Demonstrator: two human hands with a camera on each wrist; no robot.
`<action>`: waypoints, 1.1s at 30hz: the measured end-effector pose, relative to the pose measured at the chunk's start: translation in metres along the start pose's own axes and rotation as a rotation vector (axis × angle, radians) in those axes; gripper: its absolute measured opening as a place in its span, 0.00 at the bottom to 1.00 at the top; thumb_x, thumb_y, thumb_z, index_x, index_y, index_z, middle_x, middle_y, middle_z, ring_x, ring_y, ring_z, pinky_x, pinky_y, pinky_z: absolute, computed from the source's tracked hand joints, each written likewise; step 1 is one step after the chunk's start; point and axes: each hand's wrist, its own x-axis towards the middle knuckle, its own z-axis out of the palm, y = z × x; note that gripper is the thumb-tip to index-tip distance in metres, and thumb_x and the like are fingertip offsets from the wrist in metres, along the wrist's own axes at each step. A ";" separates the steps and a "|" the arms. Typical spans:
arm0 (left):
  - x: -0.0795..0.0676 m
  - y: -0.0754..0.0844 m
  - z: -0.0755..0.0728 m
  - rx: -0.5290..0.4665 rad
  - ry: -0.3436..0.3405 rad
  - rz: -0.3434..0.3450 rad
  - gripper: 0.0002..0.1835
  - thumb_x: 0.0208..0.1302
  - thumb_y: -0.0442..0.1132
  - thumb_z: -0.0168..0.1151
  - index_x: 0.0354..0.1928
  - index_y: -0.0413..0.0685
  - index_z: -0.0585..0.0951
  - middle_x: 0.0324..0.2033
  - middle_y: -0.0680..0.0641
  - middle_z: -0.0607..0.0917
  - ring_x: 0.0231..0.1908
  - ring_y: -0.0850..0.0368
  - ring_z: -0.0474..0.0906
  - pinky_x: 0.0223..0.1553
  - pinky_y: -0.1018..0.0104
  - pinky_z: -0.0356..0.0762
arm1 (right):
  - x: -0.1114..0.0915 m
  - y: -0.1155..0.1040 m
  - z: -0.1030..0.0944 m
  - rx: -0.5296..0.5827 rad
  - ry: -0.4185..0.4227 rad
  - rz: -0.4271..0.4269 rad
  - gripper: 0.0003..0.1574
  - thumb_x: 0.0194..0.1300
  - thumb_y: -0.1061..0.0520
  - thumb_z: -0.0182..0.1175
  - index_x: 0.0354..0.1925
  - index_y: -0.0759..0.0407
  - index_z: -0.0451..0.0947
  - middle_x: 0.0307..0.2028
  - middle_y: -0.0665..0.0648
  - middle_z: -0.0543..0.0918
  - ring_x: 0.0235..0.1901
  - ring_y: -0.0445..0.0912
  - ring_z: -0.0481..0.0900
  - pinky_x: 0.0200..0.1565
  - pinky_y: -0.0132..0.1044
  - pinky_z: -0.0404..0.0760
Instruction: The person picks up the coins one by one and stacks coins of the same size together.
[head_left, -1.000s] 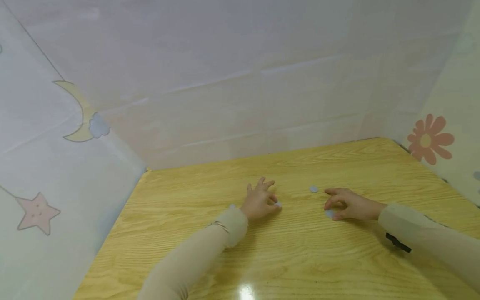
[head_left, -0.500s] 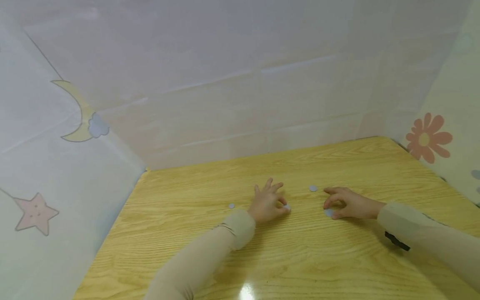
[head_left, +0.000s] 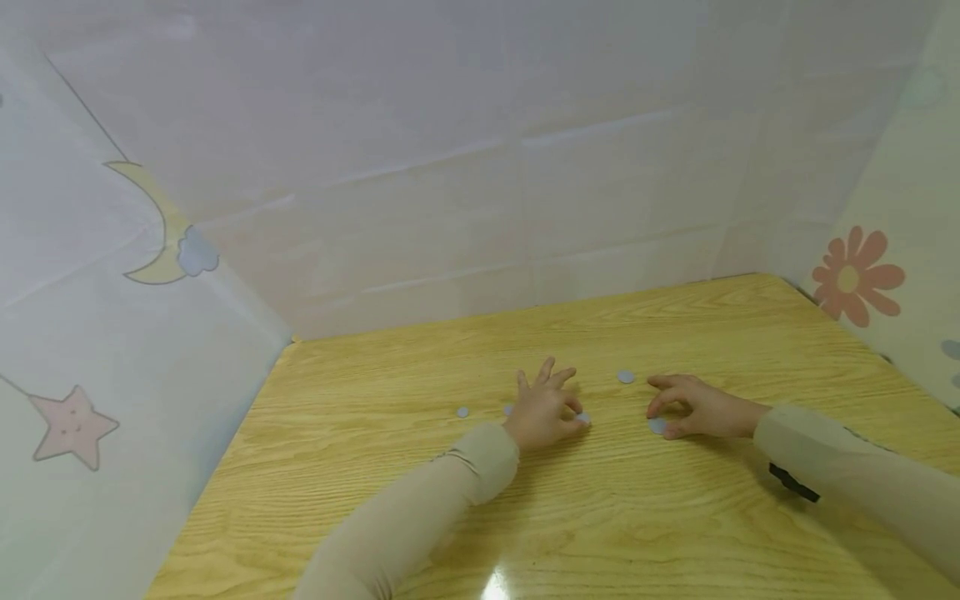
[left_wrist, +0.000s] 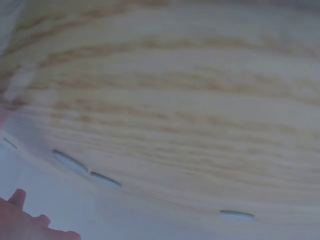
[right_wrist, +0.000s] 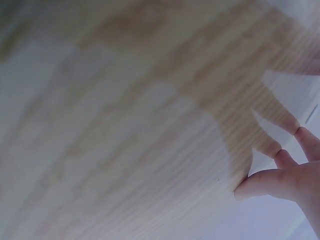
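Small pale grey discs lie flat on the wooden table. My left hand point(head_left: 542, 415) pinches one disc point(head_left: 583, 418) by its edge between thumb and index finger, other fingers spread. To the right, the thumb and index finger of my right hand point(head_left: 701, 408) hold another disc point(head_left: 657, 426) at its edges, against the table. A disc point(head_left: 626, 377) lies farther back, between the hands. Left of my left hand is a smaller disc point(head_left: 462, 412), and one more disc point(head_left: 508, 409) is partly hidden by that hand. The right wrist view shows right fingertips on the tabletop.
The wood-grain table point(head_left: 360, 467) meets a pale wall sheet point(head_left: 450, 208) at its back edge. Printed side sheets stand left and right, one with a flower point(head_left: 855, 277). A black strap piece point(head_left: 793, 483) hangs beneath the right sleeve.
My left hand has slid rightward with its disc, bringing it nearer the right hand's disc. Two discs behind it have come into view. The right hand has stayed nearly still.
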 end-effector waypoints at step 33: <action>0.014 0.041 0.008 0.103 -0.041 0.042 0.14 0.63 0.58 0.63 0.43 0.62 0.87 0.70 0.51 0.65 0.73 0.43 0.48 0.59 0.27 0.54 | 0.001 0.006 0.000 0.002 0.001 0.007 0.14 0.57 0.53 0.70 0.42 0.53 0.81 0.66 0.84 0.52 0.62 0.82 0.44 0.51 0.80 0.50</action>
